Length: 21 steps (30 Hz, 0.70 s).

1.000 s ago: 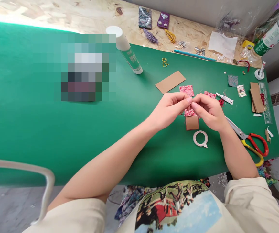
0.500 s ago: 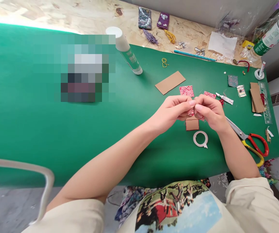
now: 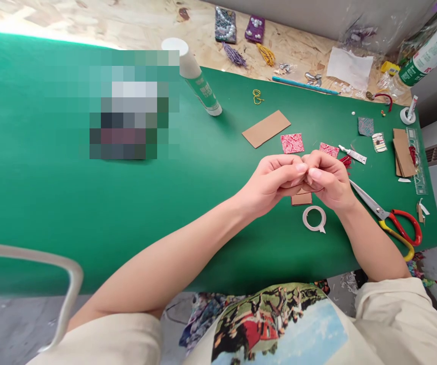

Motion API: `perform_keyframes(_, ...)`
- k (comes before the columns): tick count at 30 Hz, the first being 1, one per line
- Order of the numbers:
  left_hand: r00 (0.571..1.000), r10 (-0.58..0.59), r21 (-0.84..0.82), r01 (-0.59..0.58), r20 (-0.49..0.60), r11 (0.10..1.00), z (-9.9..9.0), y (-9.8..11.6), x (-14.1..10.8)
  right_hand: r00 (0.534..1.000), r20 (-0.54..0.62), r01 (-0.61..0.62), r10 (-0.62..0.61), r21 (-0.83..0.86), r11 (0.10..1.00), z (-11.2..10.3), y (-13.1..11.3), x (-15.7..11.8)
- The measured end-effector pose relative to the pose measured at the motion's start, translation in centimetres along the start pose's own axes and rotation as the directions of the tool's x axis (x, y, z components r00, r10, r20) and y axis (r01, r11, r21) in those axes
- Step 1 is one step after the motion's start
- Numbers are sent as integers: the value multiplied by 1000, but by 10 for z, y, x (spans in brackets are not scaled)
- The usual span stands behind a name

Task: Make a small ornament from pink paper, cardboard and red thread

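My left hand (image 3: 275, 178) and my right hand (image 3: 327, 178) meet above the green mat, fingertips pinched together and touching. A thin dark red thread (image 3: 317, 191) loops out just below the fingers, and both pinches appear closed on it; the held ends are too small to see. Partly covered by my hands lies a small brown cardboard piece (image 3: 302, 199) with a red edge. Beyond the fingers are two red-and-white patterned squares, one on the left (image 3: 292, 143) and another on the right (image 3: 328, 149), with a red tassel (image 3: 346, 162) beside the latter.
A roll of tape (image 3: 314, 219) lies nearer me. Scissors (image 3: 383, 215) rest at the right, under my right forearm. A glue tube (image 3: 353, 154), a cardboard strip (image 3: 266, 129) and a teal pencil (image 3: 305, 85) lie farther back. A white-capped bottle (image 3: 199, 81) stands left.
Both hands have dipped slightly toward me and stay pinched together, covering more of the cardboard piece. The patterned red bit seen between the fingers is now hidden.
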<state>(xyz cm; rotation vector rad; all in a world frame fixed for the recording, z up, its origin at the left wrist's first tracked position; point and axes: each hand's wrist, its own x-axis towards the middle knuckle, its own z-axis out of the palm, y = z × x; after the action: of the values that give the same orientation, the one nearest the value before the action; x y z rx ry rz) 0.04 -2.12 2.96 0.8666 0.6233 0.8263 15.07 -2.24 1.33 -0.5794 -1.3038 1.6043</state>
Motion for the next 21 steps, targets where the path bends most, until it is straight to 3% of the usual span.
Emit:
perform_keyframes(10, 999, -8, 18, 8, 41, 1000, 2, 1, -2, 1000, 29, -6, 6, 13, 1000, 1, 0, -2)
perform_keyframes(21, 998, 15, -74, -10, 66, 997, 3, -1, -3, 998, 53, 25, -31, 106, 994, 1, 1, -1)
